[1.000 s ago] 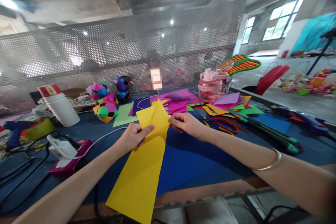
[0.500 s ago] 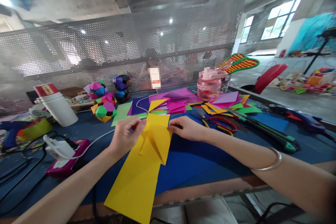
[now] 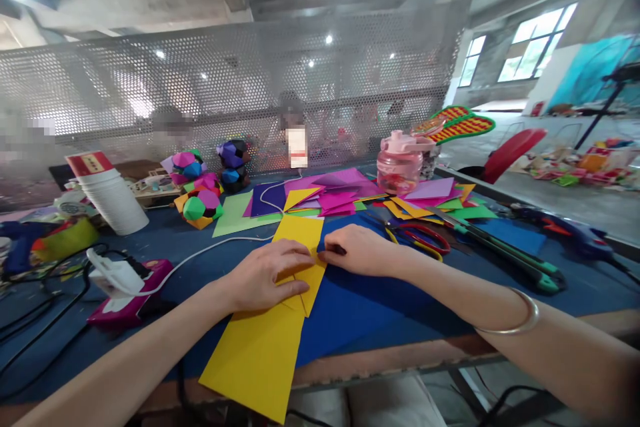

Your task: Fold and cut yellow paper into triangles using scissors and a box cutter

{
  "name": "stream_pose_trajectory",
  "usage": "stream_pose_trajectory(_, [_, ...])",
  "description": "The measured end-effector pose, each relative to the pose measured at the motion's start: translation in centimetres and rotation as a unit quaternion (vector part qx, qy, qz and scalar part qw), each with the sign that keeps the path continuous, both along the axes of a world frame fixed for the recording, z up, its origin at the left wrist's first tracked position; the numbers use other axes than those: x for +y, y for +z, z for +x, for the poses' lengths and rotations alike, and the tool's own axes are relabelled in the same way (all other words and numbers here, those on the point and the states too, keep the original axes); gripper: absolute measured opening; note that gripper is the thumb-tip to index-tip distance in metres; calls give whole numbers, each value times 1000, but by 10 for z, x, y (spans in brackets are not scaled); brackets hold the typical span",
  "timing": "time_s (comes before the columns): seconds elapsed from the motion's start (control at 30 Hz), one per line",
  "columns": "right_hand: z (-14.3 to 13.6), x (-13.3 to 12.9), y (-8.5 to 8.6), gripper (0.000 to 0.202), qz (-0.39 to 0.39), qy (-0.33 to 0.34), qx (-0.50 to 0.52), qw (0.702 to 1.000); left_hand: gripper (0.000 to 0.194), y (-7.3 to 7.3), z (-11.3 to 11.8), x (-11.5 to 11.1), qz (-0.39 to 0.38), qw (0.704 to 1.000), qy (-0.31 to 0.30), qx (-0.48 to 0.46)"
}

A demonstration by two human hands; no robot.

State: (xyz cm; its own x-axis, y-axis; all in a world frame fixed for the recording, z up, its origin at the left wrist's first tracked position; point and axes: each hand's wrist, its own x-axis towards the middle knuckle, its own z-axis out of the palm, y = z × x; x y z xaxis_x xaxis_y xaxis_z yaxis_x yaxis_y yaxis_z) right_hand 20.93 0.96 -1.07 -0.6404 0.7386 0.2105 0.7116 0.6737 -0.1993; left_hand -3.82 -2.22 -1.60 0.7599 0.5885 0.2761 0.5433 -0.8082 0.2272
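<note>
Yellow paper (image 3: pixel 255 360) lies at the table's front, its lower end reaching past the edge, with a folded part on top near the middle. My left hand (image 3: pixel 273 275) rests on that folded part, palm down, thumb and fingers apart. At the right border of the yellow paper is my right hand (image 3: pixel 357 250), its fingers curled together in a pinch on the paper. A sheet of blue paper (image 3: pixel 350 320) lies under and to the right of the yellow paper.
Red-and-yellow scissors (image 3: pixel 425 240), a green cutter (image 3: pixel 510 250) and a glue gun (image 3: pixel 575 230) lie right. Behind are coloured papers (image 3: pixel 340 200) and a pink bottle (image 3: pixel 399 163). Left stand paper cups (image 3: pixel 117 203) and a magenta power strip (image 3: pixel 120 307) with cables.
My left hand has opened from a curled shape and moved down and right onto the yellow paper. The raised folded part now lies flatter. My right hand has barely shifted.
</note>
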Motion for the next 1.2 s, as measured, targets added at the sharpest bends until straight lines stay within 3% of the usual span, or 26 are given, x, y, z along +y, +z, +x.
stream_pose_trajectory(0.27, [7,8,5,24,33,-54,32,998,38,5,0,2,-53,998,2,20])
stream_pose_trajectory(0.47, [60,4,20,20,66,-144,51,986,37,6,-1,2,-69,998,-4,6])
stream_pose_trajectory(0.63, [113,-12,3,11,50,-242,30,969,37,5,-2,3,-79,997,-12,-3])
stream_pose_trajectory(0.77, [121,-18,-6,32,27,-250,59,966,36,3,-2,5,-85,996,-15,-15])
stream_pose_trajectory(0.93, [89,-18,6,32,-43,-173,172,969,39,-1,-2,9,-87,994,-37,-45])
stream_pose_trajectory(1.1, [12,-22,10,23,-155,-16,309,938,42,-3,-2,12,-109,990,-47,-73])
stream_pose_trajectory(1.2, [-28,-27,7,17,-217,73,341,912,29,-4,-3,14,-160,980,-61,-104])
